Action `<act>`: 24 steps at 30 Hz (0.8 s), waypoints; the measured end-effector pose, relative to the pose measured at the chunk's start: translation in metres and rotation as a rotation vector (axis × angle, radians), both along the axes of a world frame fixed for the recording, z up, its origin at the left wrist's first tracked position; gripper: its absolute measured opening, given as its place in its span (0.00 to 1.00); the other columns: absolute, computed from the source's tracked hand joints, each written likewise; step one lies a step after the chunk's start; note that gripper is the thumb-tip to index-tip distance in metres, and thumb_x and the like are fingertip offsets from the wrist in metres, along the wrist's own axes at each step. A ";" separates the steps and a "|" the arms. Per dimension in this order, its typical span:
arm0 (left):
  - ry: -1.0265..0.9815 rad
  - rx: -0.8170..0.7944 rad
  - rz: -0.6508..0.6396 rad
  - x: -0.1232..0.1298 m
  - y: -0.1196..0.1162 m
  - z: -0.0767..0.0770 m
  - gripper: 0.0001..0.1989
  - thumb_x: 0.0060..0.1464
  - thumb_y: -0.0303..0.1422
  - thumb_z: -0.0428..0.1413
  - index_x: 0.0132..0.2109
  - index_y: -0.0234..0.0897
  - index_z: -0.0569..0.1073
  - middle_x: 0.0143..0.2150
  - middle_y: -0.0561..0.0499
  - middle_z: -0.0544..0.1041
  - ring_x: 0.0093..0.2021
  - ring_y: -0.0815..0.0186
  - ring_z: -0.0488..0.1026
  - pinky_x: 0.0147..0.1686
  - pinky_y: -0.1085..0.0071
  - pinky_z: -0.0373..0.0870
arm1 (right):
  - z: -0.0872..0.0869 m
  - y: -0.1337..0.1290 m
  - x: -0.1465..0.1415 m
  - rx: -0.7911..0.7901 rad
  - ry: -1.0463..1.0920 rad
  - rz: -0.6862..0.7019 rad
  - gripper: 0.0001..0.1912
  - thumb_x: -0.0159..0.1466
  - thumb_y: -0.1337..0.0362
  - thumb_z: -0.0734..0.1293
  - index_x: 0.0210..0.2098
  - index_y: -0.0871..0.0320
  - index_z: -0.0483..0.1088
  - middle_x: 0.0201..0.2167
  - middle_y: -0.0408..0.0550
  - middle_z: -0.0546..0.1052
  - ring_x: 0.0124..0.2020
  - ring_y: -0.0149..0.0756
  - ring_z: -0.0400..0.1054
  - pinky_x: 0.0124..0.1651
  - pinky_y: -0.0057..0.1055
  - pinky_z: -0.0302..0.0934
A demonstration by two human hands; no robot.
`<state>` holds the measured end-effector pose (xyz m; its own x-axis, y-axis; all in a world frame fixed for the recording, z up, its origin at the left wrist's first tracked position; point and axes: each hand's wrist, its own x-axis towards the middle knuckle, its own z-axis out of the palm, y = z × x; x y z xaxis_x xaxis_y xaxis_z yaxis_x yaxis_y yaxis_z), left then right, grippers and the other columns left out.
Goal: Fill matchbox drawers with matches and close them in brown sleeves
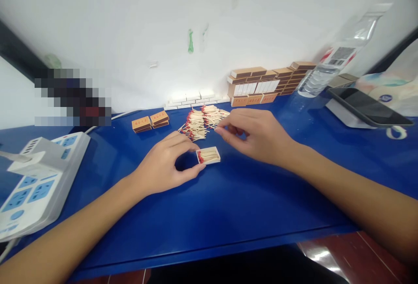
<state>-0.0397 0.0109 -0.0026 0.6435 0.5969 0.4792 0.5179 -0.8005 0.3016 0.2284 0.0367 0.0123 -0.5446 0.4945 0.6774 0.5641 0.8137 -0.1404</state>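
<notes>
A small white matchbox tray (214,159) with red-tipped matches lies on the blue table. My left hand (166,161) holds it at its left end between thumb and fingers. Just behind it is a loose pile of matches (196,125), with a second bunch (214,115) beside it. My right hand (253,134) hovers to the right of the pile, thumb and forefinger close together; whether a match is between them is too small to tell. Two short stacks of brown matchboxes (141,124) stand to the left of the pile.
Along the wall stand white trays (192,99) and stacked matchboxes (256,99). Farther right are a water bottle (339,53) and a phone (369,105) resting on a white box. A power strip (65,175) with a plugged-in adapter lies at left. The blue table's front edge (212,249) is near.
</notes>
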 end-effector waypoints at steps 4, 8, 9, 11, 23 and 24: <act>-0.011 -0.020 0.016 -0.001 -0.001 0.001 0.11 0.63 0.39 0.64 0.48 0.38 0.79 0.43 0.47 0.81 0.46 0.59 0.76 0.48 0.59 0.76 | -0.002 0.008 0.006 -0.048 0.023 -0.074 0.10 0.73 0.62 0.65 0.36 0.56 0.74 0.25 0.42 0.74 0.26 0.32 0.64 0.32 0.32 0.56; 0.001 -0.019 0.035 -0.002 0.002 -0.001 0.12 0.63 0.40 0.64 0.49 0.38 0.80 0.44 0.46 0.81 0.46 0.58 0.76 0.48 0.58 0.76 | -0.005 0.014 0.008 -0.094 0.023 -0.124 0.10 0.72 0.61 0.65 0.35 0.57 0.74 0.25 0.42 0.73 0.25 0.31 0.63 0.33 0.32 0.54; 0.009 -0.026 0.031 -0.002 0.003 -0.001 0.13 0.63 0.40 0.64 0.49 0.37 0.80 0.44 0.46 0.81 0.46 0.58 0.77 0.48 0.58 0.77 | -0.006 0.016 0.009 -0.107 0.014 -0.144 0.11 0.72 0.61 0.65 0.35 0.57 0.74 0.25 0.42 0.73 0.25 0.31 0.63 0.33 0.32 0.54; 0.013 -0.032 0.032 -0.003 0.004 -0.002 0.12 0.63 0.40 0.64 0.48 0.37 0.80 0.44 0.46 0.81 0.46 0.58 0.77 0.48 0.58 0.77 | -0.008 0.020 0.010 -0.147 -0.016 -0.188 0.11 0.72 0.61 0.65 0.33 0.57 0.73 0.24 0.42 0.72 0.26 0.32 0.63 0.33 0.32 0.53; 0.012 -0.043 0.035 -0.004 0.002 -0.001 0.12 0.63 0.39 0.63 0.49 0.38 0.80 0.45 0.45 0.80 0.47 0.57 0.76 0.49 0.57 0.76 | -0.011 0.040 0.022 -0.336 -0.152 -0.297 0.12 0.70 0.59 0.64 0.34 0.58 0.75 0.28 0.47 0.76 0.28 0.35 0.65 0.33 0.32 0.51; 0.008 -0.044 0.034 -0.004 0.001 -0.001 0.12 0.63 0.39 0.63 0.50 0.38 0.80 0.45 0.45 0.80 0.47 0.57 0.76 0.49 0.57 0.77 | -0.009 0.043 0.026 -0.359 -0.135 -0.322 0.13 0.70 0.59 0.64 0.34 0.58 0.76 0.27 0.47 0.76 0.28 0.36 0.66 0.33 0.33 0.51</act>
